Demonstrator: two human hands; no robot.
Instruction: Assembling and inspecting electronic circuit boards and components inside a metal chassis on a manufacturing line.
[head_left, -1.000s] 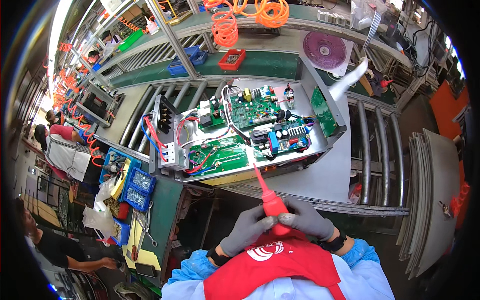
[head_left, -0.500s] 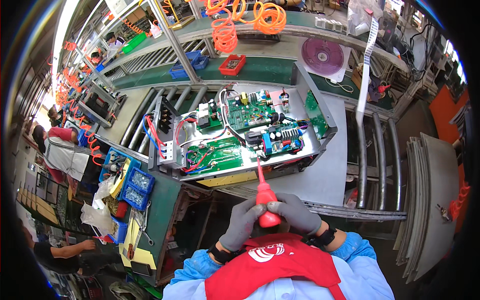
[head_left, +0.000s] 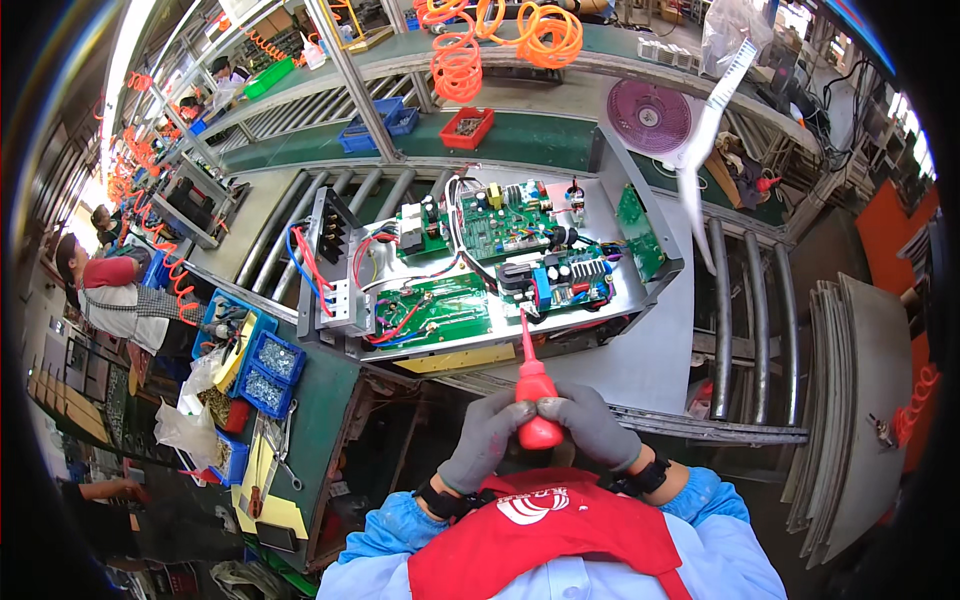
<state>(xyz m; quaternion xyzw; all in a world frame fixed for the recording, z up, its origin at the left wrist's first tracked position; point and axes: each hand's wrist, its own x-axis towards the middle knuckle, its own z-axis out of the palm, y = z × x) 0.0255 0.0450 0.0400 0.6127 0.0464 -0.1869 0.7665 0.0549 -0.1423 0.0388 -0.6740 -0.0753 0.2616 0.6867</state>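
Note:
My left hand (head_left: 488, 440) and my right hand (head_left: 594, 428), both in grey gloves, are closed around a red squeeze bottle (head_left: 536, 386) with a long tapering nozzle. It points away from me. The nozzle tip is at the front edge of an open metal chassis (head_left: 463, 340), close to a circuit board (head_left: 553, 283) with capacitors and a blue component; whether it touches is unclear. Further boards, a green one (head_left: 440, 308) among them, sit in the chassis. Red, blue and white wires run to a terminal block (head_left: 347, 305) at its left.
The chassis rests on a roller conveyor (head_left: 758, 320) with a metal sheet. Blue bins (head_left: 268, 392) of small hardware and wrenches (head_left: 285, 450) lie at the left. Stacked panels (head_left: 850, 410) stand at the right. A white strip (head_left: 712, 120) hangs beyond the chassis, near a purple fan (head_left: 648, 115).
The hanging white strip has swung, its lower end shifting left. A person at the left has changed posture. My hands keep the bottle in nearly the same place.

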